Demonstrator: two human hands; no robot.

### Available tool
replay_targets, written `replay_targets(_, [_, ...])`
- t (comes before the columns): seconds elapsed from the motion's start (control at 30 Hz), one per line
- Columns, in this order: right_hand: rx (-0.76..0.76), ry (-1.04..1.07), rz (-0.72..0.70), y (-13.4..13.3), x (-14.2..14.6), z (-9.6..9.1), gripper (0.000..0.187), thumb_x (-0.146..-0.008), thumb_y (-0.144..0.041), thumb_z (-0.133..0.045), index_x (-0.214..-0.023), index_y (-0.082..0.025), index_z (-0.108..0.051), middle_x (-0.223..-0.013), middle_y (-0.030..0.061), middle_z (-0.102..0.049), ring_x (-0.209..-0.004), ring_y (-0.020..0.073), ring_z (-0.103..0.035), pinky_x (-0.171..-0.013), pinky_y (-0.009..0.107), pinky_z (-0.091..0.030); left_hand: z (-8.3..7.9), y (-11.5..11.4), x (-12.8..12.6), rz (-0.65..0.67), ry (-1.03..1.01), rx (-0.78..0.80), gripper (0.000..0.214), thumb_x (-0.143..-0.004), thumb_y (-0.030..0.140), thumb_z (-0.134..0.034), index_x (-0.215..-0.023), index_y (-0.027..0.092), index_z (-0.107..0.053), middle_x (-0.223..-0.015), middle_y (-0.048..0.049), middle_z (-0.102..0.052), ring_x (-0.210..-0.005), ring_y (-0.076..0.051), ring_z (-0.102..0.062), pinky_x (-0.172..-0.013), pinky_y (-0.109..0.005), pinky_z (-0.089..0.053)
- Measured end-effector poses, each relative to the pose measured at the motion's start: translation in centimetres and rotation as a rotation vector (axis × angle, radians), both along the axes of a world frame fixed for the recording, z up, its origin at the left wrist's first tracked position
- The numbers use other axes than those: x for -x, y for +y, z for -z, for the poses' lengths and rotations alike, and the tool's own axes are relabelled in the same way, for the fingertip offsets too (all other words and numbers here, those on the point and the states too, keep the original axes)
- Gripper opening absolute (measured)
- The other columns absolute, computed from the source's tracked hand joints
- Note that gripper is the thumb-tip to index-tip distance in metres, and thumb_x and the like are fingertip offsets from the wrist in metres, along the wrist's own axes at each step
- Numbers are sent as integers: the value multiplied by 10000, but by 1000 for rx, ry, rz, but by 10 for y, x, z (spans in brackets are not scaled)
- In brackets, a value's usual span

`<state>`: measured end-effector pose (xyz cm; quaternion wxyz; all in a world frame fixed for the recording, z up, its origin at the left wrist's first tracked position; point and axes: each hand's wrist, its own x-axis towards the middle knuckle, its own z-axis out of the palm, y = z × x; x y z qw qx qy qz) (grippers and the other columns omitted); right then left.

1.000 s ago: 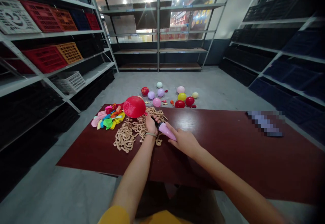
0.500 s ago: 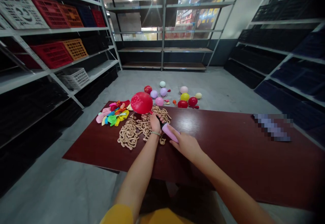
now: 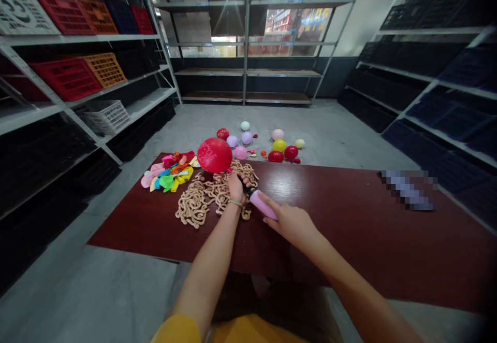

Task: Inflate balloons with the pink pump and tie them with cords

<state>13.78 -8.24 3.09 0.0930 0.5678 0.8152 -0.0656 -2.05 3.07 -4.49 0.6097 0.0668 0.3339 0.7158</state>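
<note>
My left hand [image 3: 236, 188] is closed around the neck of a red balloon [image 3: 215, 155] at the black nozzle of a pink hand pump [image 3: 264, 204], my right hand [image 3: 289, 224] curled over the pump's barrel, both above tan twisted balloons [image 3: 198, 205] on a dark red table [image 3: 349, 239].

Left hand [image 3: 236, 188] grips neck of red balloon [image 3: 214, 155] — right hand [image 3: 289, 224] on pink hand pump [image 3: 264, 204] (balloon round).
</note>
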Motion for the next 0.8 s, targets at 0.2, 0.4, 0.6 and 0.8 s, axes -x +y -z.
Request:
replay_targets(0.2, [-30,30,-9,-3,2,14,720,-955,-488,-468,-1561,-436,-83,-1041,86,-655,-852,274,-696,-681,322,-471,-2,-1,1,3,26,0,217,-891,273,-512,-733,211,-377,-531,70,-386,-370,-57,-347,-366,-169,-223])
replay_targets(0.4, [19,-8,-2,-28,-31,3,739,-951,-453,-488,-1561,-437,-70,-1003,75,-653,-828,274,-696,-681,325,-468,2,2,0,-35,27,-31,188,-895,224,-476,-735,210,-379,-533,68,-372,-371,-59,-340,-366,-169,-222])
replay_targets(0.6, [-65,40,-14,6,4,7,735,-933,-525,-499,-1550,-455,-106,-1038,71,-658,-857,257,-688,-697,300,-451,2,1,3,-22,2,-53,216,-878,230,-507,-719,210,-362,-546,69,-368,-387,-57,-334,-385,-171,-245])
replay_targets(0.8, [-100,59,-60,12,-13,24,705,-953,-497,-477,-1549,-467,-100,-1087,60,-621,-867,233,-670,-702,285,-442,6,4,3,-71,65,-94,185,-904,222,-434,-728,213,-379,-544,58,-387,-405,-75,-358,-410,-206,-246])
